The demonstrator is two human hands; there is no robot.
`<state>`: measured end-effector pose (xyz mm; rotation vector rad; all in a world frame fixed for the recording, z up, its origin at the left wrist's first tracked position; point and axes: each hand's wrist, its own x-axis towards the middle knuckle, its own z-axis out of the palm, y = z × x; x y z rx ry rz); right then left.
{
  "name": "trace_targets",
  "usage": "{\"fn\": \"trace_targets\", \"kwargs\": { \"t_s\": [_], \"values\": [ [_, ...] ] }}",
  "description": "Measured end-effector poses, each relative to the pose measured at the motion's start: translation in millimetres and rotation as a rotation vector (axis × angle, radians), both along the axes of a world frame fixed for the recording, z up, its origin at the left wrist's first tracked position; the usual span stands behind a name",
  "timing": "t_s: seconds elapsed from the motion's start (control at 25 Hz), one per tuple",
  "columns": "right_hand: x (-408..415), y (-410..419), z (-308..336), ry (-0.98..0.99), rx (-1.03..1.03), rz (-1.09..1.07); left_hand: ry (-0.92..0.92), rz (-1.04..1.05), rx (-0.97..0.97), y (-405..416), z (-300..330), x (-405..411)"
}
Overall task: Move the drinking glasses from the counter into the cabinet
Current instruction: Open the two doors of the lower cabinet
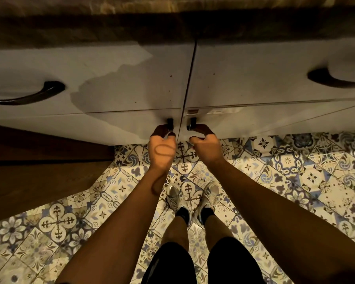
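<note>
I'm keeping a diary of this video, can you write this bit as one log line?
step: opening cabinet | left hand: on left door handle | right hand: on right door handle | doors: shut | glasses: not in view

Seen from above, the left hand (162,147) and right hand (205,145) each curl around a dark handle (169,124) on two closed white cabinet doors (119,124), below two drawers (111,78), over a patterned tile floor (295,171)

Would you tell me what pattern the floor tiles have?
Ornate blue-and-cream floral and cross motifs on the floor tiles, in the head view.
</note>
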<state>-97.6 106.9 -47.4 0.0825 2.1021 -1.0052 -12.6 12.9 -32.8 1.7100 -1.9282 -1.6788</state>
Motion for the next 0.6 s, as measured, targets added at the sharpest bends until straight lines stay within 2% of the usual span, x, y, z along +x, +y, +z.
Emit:
{"fn": "trace_targets", "kwargs": {
  "t_s": [0.12,0.28,0.44,0.6],
  "values": [
    [8.2,2.2,-3.9,-0.006,0.009,-0.007,-0.001,0.024,0.002,5.4,-3.6,5.8],
    [23.2,12.2,-5.3,-0.027,-0.089,-0.026,0.018,0.040,-0.005,16.6,-6.2,15.4],
    [32.3,27.8,-4.6,0.027,-0.109,0.050,0.028,-0.026,-0.090,27.8,-7.4,25.0],
    [45.1,54.8,-4.5,0.074,-0.106,0.135,-0.008,-0.006,-0.154,43.2,-8.3,39.4]
  ]
}}
